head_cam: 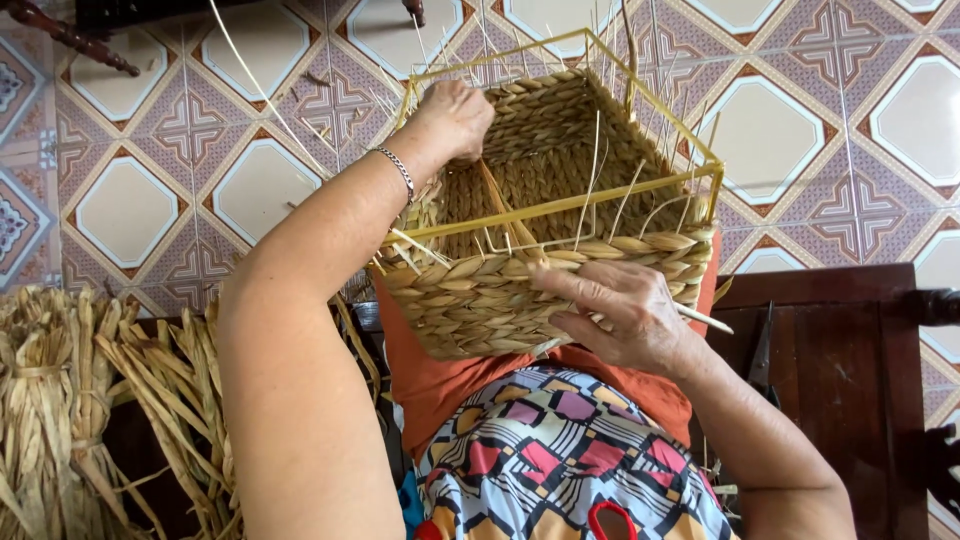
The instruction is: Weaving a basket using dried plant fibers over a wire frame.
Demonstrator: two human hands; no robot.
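A half-woven square basket (560, 190) of braided straw sits on my lap, built on a yellow wire frame (590, 200) with thin straw stakes sticking up. My left hand (452, 118), a silver bracelet on its wrist, is closed at the far left corner of the basket, reaching inside and gripping the wall. My right hand (615, 315) presses against the near wall's outer braid, fingers pinching a pale straw strand (700, 318) that pokes out to the right.
Bundles of dried straw (90, 400) lie at my left. A dark wooden chair or table (840, 350) stands at right. Patterned floor tiles (130, 210) lie below. Dark scissors (762, 355) rest on the wood.
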